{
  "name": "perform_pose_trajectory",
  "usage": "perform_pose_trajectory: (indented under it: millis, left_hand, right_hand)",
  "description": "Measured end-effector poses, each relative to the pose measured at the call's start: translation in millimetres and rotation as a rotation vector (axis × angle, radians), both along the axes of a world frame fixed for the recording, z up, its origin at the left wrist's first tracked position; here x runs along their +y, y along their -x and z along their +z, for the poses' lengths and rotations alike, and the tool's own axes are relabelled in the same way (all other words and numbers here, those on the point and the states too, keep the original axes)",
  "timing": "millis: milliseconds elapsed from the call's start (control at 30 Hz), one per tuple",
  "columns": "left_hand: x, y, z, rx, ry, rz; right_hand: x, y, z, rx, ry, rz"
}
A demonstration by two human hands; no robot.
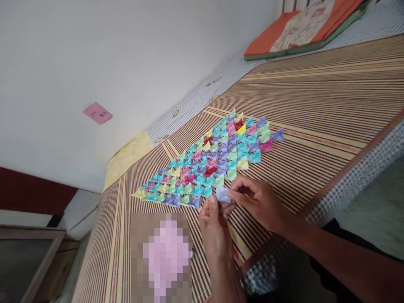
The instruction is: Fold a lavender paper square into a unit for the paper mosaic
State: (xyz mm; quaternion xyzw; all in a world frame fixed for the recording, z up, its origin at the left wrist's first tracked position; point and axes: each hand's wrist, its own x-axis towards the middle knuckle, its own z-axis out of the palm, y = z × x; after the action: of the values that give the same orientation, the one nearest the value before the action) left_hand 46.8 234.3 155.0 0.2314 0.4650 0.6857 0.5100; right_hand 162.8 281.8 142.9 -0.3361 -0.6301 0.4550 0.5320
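A small lavender folded paper piece is pinched between my two hands. My left hand is closed on its lower left side, with the thumb on the near face. From the right, my right hand grips the other edge between thumb and fingers. Just beyond them, rows of folded paper pieces in turquoise, purple, green, pink, red and yellow stand close together on the striped mat. A blue-purple piece sits at the far right corner of this group.
The striped mat covers a bed. A folded orange and floral quilt lies at the back right. Near the front, a blurred-out pink patch hides what is there. A pink paper is on the white wall.
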Motion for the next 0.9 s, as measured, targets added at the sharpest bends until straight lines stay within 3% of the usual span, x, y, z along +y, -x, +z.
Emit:
perform_pose_trajectory:
  millis: [100, 300, 500, 733, 900]
  left_hand:
    - [-1, -2, 3.3, -0.039, 0.048, -0.059]
    - [-5, 3, -3.7, 0.244, 0.053, -0.011]
    - [-6, 5, -2.4, 0.298, 0.032, -0.005]
    - [-7, 2, -2.9, 0.377, 0.019, -0.079]
    - [-7, -1, -1.6, 0.378, 0.030, -0.052]
  right_hand:
    - [1, 0, -3.9, -0.016, -0.075, -0.053]
    - [-1, 1, -11.7, -0.095, -0.175, -0.088]
    - [-2, 2, -8.1, -0.087, -0.236, -0.069]
    - [1, -1, -5.1, -0.020, -0.160, 0.025]
    - [1, 0, -7.6, -0.025, -0.174, 0.012]
